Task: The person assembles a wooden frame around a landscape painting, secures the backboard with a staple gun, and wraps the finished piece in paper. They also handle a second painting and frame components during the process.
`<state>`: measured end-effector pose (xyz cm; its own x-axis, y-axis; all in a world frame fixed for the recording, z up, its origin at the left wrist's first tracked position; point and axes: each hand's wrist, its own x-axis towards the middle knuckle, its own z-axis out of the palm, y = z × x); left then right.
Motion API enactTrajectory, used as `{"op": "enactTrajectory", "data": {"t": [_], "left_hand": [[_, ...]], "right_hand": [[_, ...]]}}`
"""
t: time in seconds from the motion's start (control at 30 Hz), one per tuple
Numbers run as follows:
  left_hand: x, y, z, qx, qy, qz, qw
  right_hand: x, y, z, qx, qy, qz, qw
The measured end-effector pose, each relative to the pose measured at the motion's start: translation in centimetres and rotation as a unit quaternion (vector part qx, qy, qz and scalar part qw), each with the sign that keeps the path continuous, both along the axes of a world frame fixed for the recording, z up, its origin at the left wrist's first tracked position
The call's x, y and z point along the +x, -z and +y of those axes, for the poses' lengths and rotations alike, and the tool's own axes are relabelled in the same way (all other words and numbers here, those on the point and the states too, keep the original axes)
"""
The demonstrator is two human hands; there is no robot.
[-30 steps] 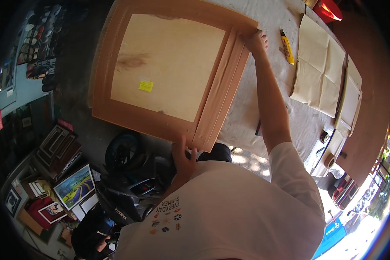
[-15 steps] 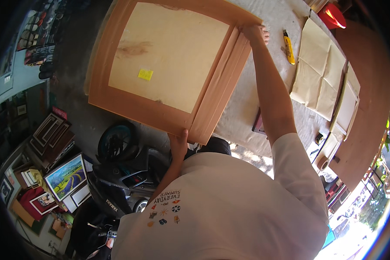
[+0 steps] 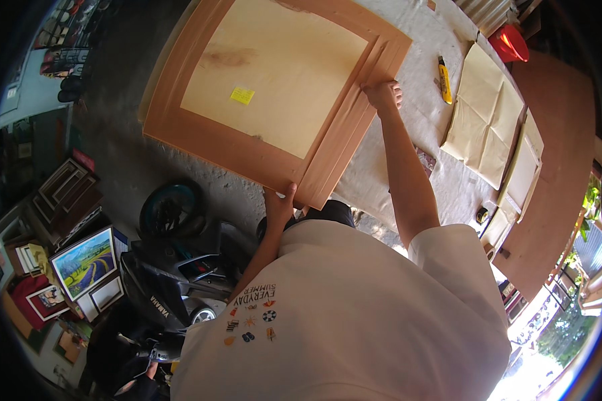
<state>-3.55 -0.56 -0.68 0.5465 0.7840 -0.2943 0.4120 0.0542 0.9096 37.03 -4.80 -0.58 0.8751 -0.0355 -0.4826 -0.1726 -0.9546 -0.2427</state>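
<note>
From here I see the framed board (image 3: 281, 87) in my 2 hands, its right side overlapping the cloth-covered surface (image 3: 364, 167). My right hand (image 3: 383, 97) has slid down from the far corner; that grip is closed around the right edge. My left hand (image 3: 279, 207) pinches the near edge, thumb on top, fingers partly hidden. I judge the 2 holds now sit closer together, leaving the far corner unsupported by hand. Beyond lie 1 yellow knife (image 3: 444, 80) and creased paper (image 3: 483, 117).

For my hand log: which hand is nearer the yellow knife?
Right. The right hand grips the panel, left of the yellow knife; the left hand holds the panel's near edge, farther down-left.
</note>
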Motion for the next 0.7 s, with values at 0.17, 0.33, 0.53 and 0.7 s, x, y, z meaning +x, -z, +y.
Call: {"op": "enactTrajectory", "data": {"t": [0.17,0.33,0.53,0.7], "left_hand": [[-0.1,-1.1,0.5,-0.034,0.044,0.03,0.998],[-0.4,-0.1,0.6,0.014,0.047,-0.001,0.999],[-0.6,1.5,0.5,-0.005,0.087,0.004,0.996],[-1.3,0.5,-1.0,0.023,0.018,0.001,1.0]], "right_hand": [[-1.5,-0.9,1.1,-0.025,0.002,-0.028,0.999],[-6.2,-2.1,-0.1,0.0,-0.01,0.011,1.0],[-6.7,0.0,-1.8,-0.031,-0.044,0.032,0.998],[-9.3,-1.3,-0.3,-0.071,-0.018,0.004,0.997]]}}
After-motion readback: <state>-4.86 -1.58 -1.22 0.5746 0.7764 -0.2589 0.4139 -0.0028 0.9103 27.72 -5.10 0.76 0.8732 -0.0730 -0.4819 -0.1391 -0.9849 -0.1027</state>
